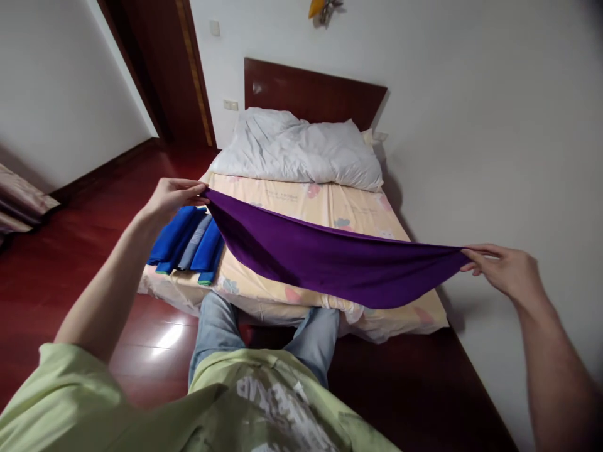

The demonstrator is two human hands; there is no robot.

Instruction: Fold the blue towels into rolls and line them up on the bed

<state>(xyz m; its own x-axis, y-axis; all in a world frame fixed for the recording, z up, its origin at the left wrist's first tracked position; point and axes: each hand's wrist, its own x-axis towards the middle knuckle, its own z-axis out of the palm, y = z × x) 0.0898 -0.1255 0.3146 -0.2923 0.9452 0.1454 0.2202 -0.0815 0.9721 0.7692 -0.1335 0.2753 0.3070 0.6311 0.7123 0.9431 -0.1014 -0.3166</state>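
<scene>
A purple cloth (325,257) hangs stretched between my two hands above the bed, its lower edge sagging in a curve. My left hand (176,196) pinches its upper left corner, and my right hand (499,267) pinches the right corner near the wall. Below my left hand, folded blue cloths (176,237) lie side by side on the left front of the bed, with a grey striped one (195,243) among them. The patterned bed sheet (264,292) shows around the purple cloth.
Behind lies a rumpled white quilt (306,147) against the dark wooden headboard (311,93). A white wall (475,138) runs along the bed's right side. At the far left hangs a curtain (21,201) above the red floor (94,232). My legs touch or nearly touch the bed's front edge.
</scene>
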